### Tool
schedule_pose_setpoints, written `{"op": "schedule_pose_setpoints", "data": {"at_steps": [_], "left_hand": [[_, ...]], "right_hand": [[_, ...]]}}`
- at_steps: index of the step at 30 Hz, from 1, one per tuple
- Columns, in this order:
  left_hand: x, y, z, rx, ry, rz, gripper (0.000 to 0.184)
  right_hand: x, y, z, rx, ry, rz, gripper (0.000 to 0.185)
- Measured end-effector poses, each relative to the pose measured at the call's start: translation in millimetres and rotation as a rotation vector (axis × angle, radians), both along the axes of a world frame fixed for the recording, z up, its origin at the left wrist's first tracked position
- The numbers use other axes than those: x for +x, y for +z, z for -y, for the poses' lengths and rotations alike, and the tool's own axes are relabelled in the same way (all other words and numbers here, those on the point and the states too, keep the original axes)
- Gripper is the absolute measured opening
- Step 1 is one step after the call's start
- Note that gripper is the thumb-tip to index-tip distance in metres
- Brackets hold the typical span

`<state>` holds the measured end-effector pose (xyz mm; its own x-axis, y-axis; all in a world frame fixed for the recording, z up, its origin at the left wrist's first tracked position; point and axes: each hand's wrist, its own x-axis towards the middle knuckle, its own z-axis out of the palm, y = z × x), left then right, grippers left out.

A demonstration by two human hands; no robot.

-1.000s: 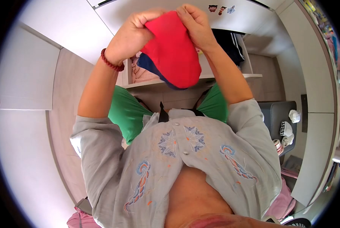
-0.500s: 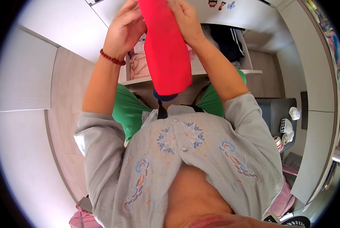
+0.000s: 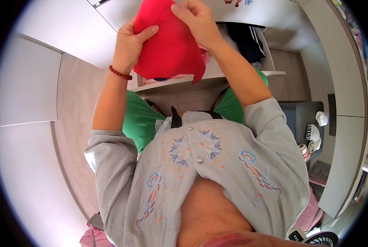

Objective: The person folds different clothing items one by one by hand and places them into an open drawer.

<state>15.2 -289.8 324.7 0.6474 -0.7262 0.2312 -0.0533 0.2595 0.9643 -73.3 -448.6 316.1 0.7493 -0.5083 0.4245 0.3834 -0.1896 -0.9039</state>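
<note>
A bright red piece of clothing (image 3: 167, 49), its exact kind not clear, is held up in front of me above an open drawer (image 3: 217, 75). My left hand (image 3: 128, 47) grips its left side, thumb lying on top of the fabric and fingers hidden behind. At the upper right edge, my right hand (image 3: 198, 22) pinches the cloth between thumb and curled fingers. The lower edge hangs loose, with a small corner dangling at the right. Pink clothes show partly behind it in the drawer.
Dark navy clothing with white stripes (image 3: 245, 43) lies at the drawer's right end. On a dark grey stool (image 3: 293, 113) at my right are rolled socks (image 3: 313, 132). White cabinet doors (image 3: 27, 82) stand on the left, and a white cabinet (image 3: 348, 99) on the right.
The red cloth has gone from a narrow folded strip to a wider spread, its bottom edge higher. My left hand has shifted down onto its side, thumb now on top.
</note>
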Motion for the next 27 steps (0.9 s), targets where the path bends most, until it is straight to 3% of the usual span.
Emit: {"op": "schedule_pose_setpoints", "data": {"at_steps": [2,3,5,8,11,15,17,21,24,26,27], "left_hand": [[0,11,-4,0.019,0.037,0.113,0.019],[3,14,-7,0.020,0.043,0.112,0.019],[8,19,-13,0.152,-0.004,0.402,0.031],[3,28,-12,0.085,0.093,0.461,0.018],[6,36,-13,0.101,0.107,0.577,0.019],[1,48,-14,0.076,0.101,0.519,0.022],[-2,55,-14,0.042,0.118,0.427,0.025],[6,55,-15,0.002,0.063,0.340,0.027],[2,60,-13,-0.037,0.017,0.299,0.028],[0,60,-13,0.008,0.037,0.326,0.027],[2,59,-13,0.007,0.040,0.325,0.027]], "right_hand": [[-15,7,2,0.012,0.334,0.011,0.017],[-15,3,6,0.012,0.340,0.011,0.017],[-13,-14,11,0.015,0.522,-0.071,0.026],[-18,-30,9,0.077,0.603,-0.113,0.031],[-18,-44,7,0.127,0.611,-0.128,0.034],[-20,-55,3,0.111,0.478,-0.121,0.040],[-23,-57,-5,0.250,0.318,0.041,0.043],[-31,-51,-18,0.397,0.327,0.145,0.044],[-34,-60,-15,0.332,0.418,0.083,0.042],[-35,-75,-6,0.219,0.694,-0.169,0.040],[-37,-80,-5,0.218,0.697,-0.170,0.040]]}}
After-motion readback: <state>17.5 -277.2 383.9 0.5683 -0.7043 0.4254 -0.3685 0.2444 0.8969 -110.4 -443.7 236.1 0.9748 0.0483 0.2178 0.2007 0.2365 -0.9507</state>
